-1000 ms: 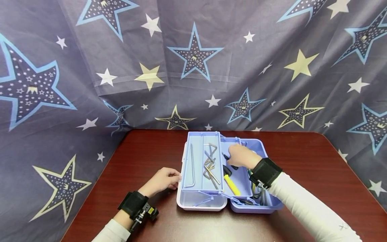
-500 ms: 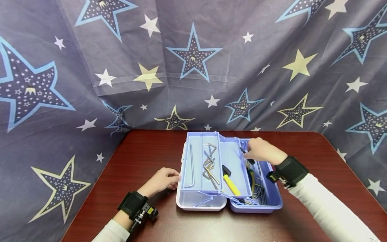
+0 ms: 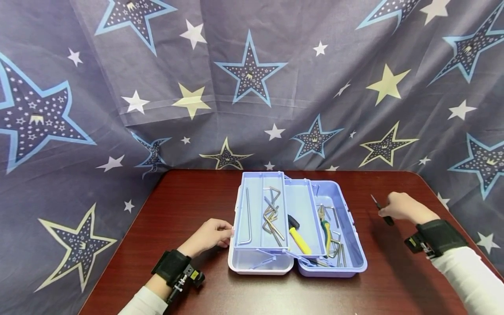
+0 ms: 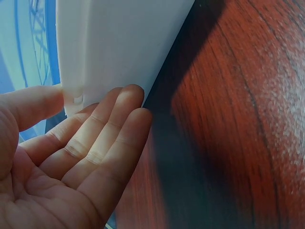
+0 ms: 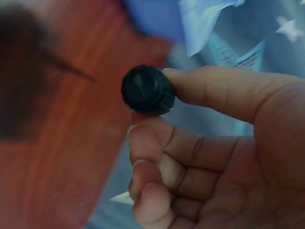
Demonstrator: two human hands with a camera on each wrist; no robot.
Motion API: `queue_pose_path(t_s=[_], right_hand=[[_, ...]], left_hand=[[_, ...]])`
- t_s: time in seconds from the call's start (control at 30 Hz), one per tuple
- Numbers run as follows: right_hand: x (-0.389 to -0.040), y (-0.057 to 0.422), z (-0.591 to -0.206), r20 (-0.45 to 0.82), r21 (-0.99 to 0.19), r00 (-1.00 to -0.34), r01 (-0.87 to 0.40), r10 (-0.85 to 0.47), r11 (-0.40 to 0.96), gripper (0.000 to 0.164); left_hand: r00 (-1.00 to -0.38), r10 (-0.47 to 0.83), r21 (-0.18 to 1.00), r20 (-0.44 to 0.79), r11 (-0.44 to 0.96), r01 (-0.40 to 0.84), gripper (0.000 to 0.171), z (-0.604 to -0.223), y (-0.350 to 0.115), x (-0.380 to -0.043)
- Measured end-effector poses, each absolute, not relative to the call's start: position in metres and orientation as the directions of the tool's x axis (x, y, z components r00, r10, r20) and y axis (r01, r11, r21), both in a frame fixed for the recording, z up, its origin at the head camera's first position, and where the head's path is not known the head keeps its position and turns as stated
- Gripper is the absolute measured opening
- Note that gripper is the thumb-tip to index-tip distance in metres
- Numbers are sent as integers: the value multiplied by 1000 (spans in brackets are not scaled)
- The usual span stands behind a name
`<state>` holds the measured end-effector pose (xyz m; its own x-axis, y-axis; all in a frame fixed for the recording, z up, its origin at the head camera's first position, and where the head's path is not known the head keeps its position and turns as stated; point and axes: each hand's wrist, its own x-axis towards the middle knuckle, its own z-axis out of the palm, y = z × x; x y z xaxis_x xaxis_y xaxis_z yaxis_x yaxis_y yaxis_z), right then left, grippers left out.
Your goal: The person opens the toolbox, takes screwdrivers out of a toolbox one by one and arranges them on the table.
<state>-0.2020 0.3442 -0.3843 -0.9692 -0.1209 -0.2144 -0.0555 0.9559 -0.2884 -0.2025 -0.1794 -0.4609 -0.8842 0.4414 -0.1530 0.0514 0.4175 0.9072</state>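
My right hand (image 3: 407,206) pinches a small screwdriver (image 3: 389,220) over the table, to the right of the open blue toolbox (image 3: 356,262). Its dark handle end (image 5: 145,89) faces the right wrist camera, between thumb and fingers. With thumb and fingertips, my left hand (image 3: 208,235) holds the edge of the toolbox's white lid (image 4: 114,47). Several hex keys (image 3: 271,218) lie in the upper tray, beside one long hex key (image 3: 248,214). On the lower tray rests a tool with a yellow handle (image 3: 300,241) and a black end.
Green-and-yellow pliers (image 3: 327,236) and several bent metal keys (image 3: 336,247) lie in the toolbox's deep right part. The dark red wooden table (image 3: 189,192) reaches back to a grey curtain with stars (image 3: 252,140). Hinged arms (image 3: 271,261) link the trays.
My right hand has lifted the screwdriver from the lower tray and carried it rightward, past the toolbox's right wall. The left hand stays at the lid's edge.
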Motion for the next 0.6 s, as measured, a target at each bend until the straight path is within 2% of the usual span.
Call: queue_pose_path(t_s=[0.37, 0.6], right_hand=[[-193, 369, -434, -356, -404, -932, 87, -68, 911, 27], [-189, 365, -444, -376, -425, -925, 115, -59, 898, 27]], left_hand=[[-889, 428, 921, -162, 389, 19, 22, -457, -178, -200], [-893, 415, 922, -171, 388, 4, 22, -459, -177, -200]])
